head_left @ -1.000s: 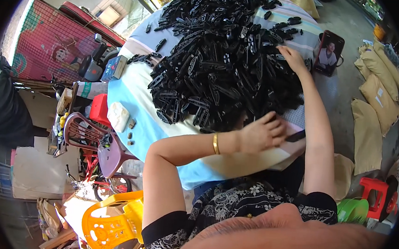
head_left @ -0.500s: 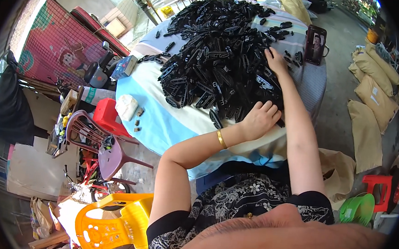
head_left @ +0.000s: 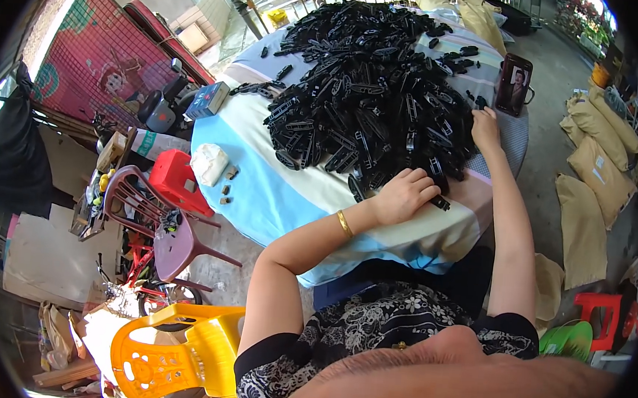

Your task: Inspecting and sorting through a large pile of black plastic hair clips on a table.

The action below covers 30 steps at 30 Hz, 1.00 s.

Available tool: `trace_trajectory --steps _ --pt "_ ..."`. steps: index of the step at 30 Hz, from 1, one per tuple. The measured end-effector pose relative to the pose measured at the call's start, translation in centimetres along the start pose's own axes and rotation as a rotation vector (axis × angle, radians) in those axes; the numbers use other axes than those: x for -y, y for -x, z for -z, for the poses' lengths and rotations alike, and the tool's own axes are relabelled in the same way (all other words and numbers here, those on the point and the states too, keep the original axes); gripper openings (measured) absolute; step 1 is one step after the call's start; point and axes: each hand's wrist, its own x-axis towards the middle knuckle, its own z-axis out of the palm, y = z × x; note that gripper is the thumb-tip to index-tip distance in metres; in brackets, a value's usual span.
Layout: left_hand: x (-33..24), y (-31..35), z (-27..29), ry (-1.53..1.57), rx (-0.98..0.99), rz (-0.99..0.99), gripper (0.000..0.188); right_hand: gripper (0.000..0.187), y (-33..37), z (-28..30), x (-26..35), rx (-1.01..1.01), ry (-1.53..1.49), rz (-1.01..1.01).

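Pile: black plastic parts [head_left: 374, 92] heaped across a round, cloth-covered table [head_left: 282, 196].
Left hand [head_left: 402, 195]: forearm angled up from the elbow, gold bangle [head_left: 344, 222] at the wrist, fingers curled together over parts at the pile's near edge.
Right hand [head_left: 484, 128]: arm stretched straight to the pile's right edge, fingers bent onto loose parts; grip unclear.
Phone [head_left: 513, 84]: propped upright, just beyond the right hand.

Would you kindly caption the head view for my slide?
Left hand and right hand at a heap of black plastic parts on a cloth-covered table.
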Motion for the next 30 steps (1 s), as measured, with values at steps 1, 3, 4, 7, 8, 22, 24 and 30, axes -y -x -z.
trace_trajectory --steps 1,3,4,7,8,22,24,30 --pt "0.4 0.0 0.0 0.016 -0.016 -0.004 0.032 0.027 0.9 0.7 1.2 0.006 -0.062 -0.018" --pt "0.6 0.0 -0.1 0.039 -0.032 -0.013 0.031 0.029 2.8 2.4 2.6 0.006 -0.070 -0.016" --pt "0.5 -0.2 -0.1 0.112 -0.084 0.036 0.031 0.030 3.6 3.1 3.1 0.004 -0.078 -0.010" --pt "-0.2 -0.9 0.3 0.299 -0.235 0.185 0.028 0.032 5.1 5.5 4.6 0.005 0.002 0.004" --pt "-0.5 -1.1 0.7 0.400 -0.336 0.290 0.026 0.030 5.2 6.0 5.0 -0.011 0.049 0.043" --pt "-0.4 1.6 -0.4 1.796 -0.136 0.734 0.033 0.019 11.0 13.4 15.4 -0.016 -0.983 -0.161" --pt "0.1 1.8 -0.4 1.758 -0.149 0.692 0.032 0.017 11.1 13.9 17.1 -0.021 -0.861 0.013" --pt "0.9 1.5 -1.3 1.479 -0.151 0.580 0.030 0.017 13.0 13.4 16.6 -0.034 -0.605 0.015"
